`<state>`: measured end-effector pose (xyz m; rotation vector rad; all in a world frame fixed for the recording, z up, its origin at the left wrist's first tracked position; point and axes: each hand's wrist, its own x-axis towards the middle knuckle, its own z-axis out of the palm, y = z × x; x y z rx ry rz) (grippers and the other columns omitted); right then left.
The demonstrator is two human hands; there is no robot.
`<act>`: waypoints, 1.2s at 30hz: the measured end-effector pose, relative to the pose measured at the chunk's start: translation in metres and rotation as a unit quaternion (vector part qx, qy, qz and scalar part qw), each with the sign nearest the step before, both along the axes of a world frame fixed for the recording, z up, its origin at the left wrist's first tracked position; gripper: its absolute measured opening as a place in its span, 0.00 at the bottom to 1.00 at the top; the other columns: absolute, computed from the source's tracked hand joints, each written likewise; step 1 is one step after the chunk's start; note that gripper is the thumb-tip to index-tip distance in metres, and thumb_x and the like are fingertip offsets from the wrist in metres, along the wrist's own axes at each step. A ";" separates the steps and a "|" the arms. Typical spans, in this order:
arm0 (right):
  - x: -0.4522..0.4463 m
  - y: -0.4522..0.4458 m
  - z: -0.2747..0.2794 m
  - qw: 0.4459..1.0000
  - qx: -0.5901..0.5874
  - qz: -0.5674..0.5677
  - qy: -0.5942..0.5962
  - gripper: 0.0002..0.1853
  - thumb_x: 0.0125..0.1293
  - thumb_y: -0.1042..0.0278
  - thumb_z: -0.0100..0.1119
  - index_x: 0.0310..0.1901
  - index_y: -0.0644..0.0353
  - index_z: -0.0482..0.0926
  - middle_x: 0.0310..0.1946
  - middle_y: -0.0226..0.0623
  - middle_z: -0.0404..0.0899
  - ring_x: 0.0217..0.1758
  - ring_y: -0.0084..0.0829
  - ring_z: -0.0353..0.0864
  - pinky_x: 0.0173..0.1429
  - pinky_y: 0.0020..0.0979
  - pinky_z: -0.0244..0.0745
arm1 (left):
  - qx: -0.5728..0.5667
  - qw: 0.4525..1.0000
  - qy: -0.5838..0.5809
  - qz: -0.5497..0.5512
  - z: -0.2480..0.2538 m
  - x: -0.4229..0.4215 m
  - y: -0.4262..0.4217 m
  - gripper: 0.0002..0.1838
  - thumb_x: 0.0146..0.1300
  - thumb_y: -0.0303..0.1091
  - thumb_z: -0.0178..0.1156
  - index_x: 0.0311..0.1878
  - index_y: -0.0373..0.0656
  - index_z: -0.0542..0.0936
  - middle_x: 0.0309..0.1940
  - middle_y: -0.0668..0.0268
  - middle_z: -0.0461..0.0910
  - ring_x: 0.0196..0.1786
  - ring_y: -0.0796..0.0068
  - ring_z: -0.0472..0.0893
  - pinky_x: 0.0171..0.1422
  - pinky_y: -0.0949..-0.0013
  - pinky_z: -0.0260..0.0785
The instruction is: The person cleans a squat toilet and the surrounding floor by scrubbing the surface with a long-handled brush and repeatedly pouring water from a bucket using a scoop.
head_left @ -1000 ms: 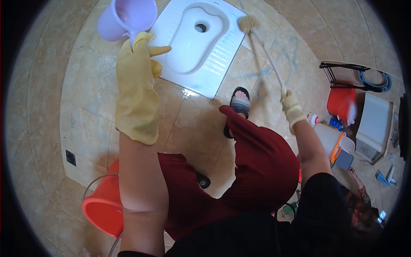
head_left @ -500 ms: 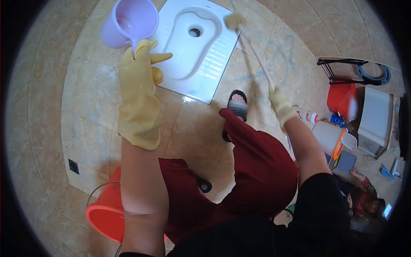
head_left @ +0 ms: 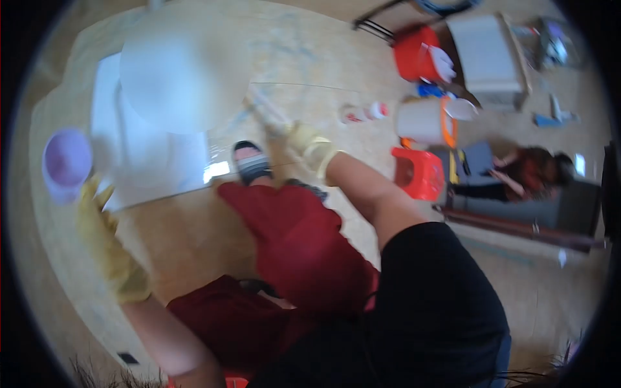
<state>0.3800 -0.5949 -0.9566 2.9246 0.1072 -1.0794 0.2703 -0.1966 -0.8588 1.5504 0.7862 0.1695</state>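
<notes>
The floor (head_left: 310, 113) is pale and tiled, with bluish streaks. A white pan (head_left: 155, 174) sits in it, partly blurred; a sandal (head_left: 254, 169) rests near its corner. Well apart from the pan stand a bottle (head_left: 363, 113), bin (head_left: 420, 121), red stool (head_left: 427, 178) and bucket (head_left: 413, 57).

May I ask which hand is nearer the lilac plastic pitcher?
Left. The yellow-gloved left hand is by the pitcher; the right hand is farther, past the striped grey sandal.

A small red plastic stool (head_left: 422, 174) is near a white tub with an orange rim (head_left: 422, 123). A round red bucket (head_left: 414, 55) is near a big white box (head_left: 485, 55).
</notes>
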 end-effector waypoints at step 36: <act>0.134 0.157 -0.097 0.978 0.125 -0.137 -0.098 0.29 0.77 0.43 0.40 0.58 0.60 0.82 0.56 0.58 0.81 0.62 0.55 0.80 0.67 0.49 0.73 | -0.040 0.989 0.083 0.119 -0.034 0.024 0.008 0.20 0.73 0.48 0.57 0.53 0.40 0.83 0.33 0.60 0.83 0.18 0.88 0.58 0.22 0.78 0.50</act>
